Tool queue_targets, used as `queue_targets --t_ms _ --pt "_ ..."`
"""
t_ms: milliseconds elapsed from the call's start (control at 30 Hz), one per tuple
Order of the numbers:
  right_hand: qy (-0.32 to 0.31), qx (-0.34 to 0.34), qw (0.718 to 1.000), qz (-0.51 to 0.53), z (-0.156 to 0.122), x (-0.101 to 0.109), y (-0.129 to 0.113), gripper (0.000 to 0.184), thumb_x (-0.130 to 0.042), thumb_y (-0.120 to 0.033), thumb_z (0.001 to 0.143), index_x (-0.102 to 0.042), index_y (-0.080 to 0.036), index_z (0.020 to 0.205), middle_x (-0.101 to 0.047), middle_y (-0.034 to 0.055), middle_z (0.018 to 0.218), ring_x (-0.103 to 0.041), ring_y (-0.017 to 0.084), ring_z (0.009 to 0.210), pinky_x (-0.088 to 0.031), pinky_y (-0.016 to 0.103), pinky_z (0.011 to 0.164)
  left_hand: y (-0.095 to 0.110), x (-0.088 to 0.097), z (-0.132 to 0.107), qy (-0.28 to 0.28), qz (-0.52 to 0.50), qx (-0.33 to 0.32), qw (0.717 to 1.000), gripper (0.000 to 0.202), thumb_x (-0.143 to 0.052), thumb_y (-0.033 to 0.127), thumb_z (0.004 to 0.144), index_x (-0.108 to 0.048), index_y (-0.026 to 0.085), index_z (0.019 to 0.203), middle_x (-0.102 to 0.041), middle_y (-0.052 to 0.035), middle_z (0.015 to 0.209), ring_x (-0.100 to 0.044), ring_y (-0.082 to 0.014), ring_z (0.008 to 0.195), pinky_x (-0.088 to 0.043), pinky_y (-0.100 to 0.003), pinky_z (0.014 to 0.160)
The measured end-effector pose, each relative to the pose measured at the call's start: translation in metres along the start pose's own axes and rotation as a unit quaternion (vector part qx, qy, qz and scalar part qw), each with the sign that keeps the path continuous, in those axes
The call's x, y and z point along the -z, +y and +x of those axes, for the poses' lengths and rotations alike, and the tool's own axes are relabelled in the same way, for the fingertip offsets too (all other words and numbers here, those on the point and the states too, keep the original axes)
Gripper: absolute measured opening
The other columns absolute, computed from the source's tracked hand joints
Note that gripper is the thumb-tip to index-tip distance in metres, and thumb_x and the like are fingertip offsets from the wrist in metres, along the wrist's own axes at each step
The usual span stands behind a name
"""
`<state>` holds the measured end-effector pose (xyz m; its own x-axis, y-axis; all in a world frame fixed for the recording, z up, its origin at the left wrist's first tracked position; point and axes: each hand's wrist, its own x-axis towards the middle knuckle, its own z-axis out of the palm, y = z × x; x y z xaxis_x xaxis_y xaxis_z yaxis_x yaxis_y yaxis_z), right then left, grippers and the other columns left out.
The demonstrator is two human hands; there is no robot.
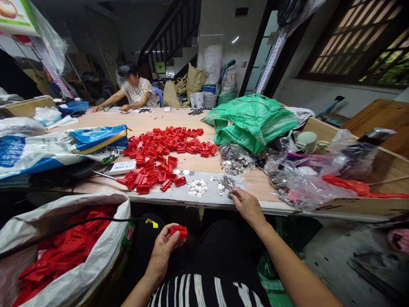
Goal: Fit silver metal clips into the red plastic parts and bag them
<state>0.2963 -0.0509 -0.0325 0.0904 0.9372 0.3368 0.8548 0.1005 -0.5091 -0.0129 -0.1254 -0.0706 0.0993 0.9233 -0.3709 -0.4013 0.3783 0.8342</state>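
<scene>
My left hand (pixel 164 247) is closed round a red plastic housing (pixel 178 232), held above my lap below the table edge. At the table's front edge, the thumb and fingers of my right hand (pixel 249 207) are pinched together beside a small heap of dark metal pieces (pixel 226 184). What sits between those fingertips is too small to make out. Just left of that heap, a pile of shiny flat metal pieces (pixel 197 187) lies on a grey sheet (pixel 211 198). Many more red housings (pixel 159 149) spread loosely over the table beyond.
An open white sack (pixel 123 211) full of red parts stands left of my lap. A green woven bag (pixel 252 119) and clear bags of metal pieces (pixel 236 158) lie to the right. A blue-and-white sack (pixel 57 147) covers the left side. Across the table sits another person (pixel 140 91).
</scene>
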Motion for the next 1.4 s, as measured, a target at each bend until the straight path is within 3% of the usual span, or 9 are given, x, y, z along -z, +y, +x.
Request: queue_targets --t_ms 167,433,967,1100,1233,1300,1400 --pt "0.007 -0.035 0.999 0.028 -0.003 0.001 0.001 0.014 -0.051 -0.029 0.082 -0.064 -0.024 0.084 -0.071 0.0017 0.084 -0.066 0.022 0.077 -0.047 0.030 0.069 -0.004 0.002 0.005 0.022 -0.009 0.001 1.000 0.047 -0.080 0.041 0.062 -0.061 0.015 0.098 -0.071 -0.0057 0.085 -0.068 -0.0168 0.070 -0.054 -0.029 0.071" --pt "0.011 -0.078 0.996 0.050 0.000 0.001 0.005 0.025 -0.053 -0.032 0.077 -0.065 -0.023 0.097 -0.071 0.0021 0.083 -0.066 0.022 0.077 -0.046 0.030 0.069 -0.006 0.008 0.004 -0.008 -0.012 0.018 1.000 0.044 -0.078 0.040 0.066 -0.061 0.015 0.098 -0.070 -0.0063 0.087 -0.067 -0.0167 0.074 -0.054 -0.030 0.074" --pt "0.017 -0.120 0.985 0.127 0.006 0.010 -0.004 0.017 -0.058 -0.039 0.071 -0.064 -0.023 0.074 -0.068 0.0019 0.074 -0.061 0.023 0.072 -0.040 0.031 0.066 -0.009 -0.001 -0.003 -0.039 0.006 0.022 0.999 0.033 -0.070 0.039 0.075 -0.059 0.018 0.098 -0.067 -0.0057 0.090 -0.064 -0.0172 0.079 -0.053 -0.034 0.077" --pt "0.029 -0.135 0.974 0.177 0.006 0.010 -0.004 0.020 -0.062 -0.042 0.069 -0.065 -0.022 0.072 -0.065 0.0022 0.071 -0.058 0.022 0.070 -0.039 0.030 0.063 -0.005 -0.005 -0.004 -0.052 -0.012 0.023 0.998 0.024 -0.067 0.036 0.078 -0.058 0.018 0.091 -0.064 -0.0076 0.103 -0.063 -0.0181 0.087 -0.054 -0.037 0.078" --pt "0.003 -0.147 0.952 0.268 0.006 0.007 -0.011 0.035 -0.066 -0.054 0.066 -0.062 -0.019 0.072 -0.059 0.0006 0.064 -0.050 0.016 0.055 -0.036 0.026 0.051 0.012 -0.022 0.004 -0.075 -0.033 0.025 0.996 0.028 -0.064 0.032 0.078 -0.053 0.021 0.102 -0.065 -0.0072 0.098 -0.065 -0.0217 0.087 -0.055 -0.036 0.071" --pt "-0.021 -0.149 0.937 0.316 0.004 0.006 -0.020 0.042 -0.067 -0.059 0.065 -0.060 -0.018 0.074 -0.055 -0.0012 0.061 -0.042 0.012 0.048 -0.032 0.025 0.045 0.022 -0.040 0.011 -0.098 -0.021 0.012 0.995 0.037 -0.064 0.029 0.076 -0.052 0.022 0.110 -0.064 -0.0060 0.095 -0.066 -0.0219 0.084 -0.054 -0.032 0.064" --pt "-0.053 -0.149 0.916 0.369 0.002 0.003 -0.035 0.047 -0.069 -0.061 0.064 -0.059 -0.017 0.078 -0.051 -0.0030 0.059 -0.036 0.009 0.044 -0.027 0.023 0.041 0.030 -0.078 0.026 -0.143 -0.002 0.012 0.990 0.032 -0.067 0.032 0.071 -0.056 0.019 0.099 -0.062 -0.0054 0.096 -0.066 -0.0173 0.071 -0.051 -0.026 0.053"
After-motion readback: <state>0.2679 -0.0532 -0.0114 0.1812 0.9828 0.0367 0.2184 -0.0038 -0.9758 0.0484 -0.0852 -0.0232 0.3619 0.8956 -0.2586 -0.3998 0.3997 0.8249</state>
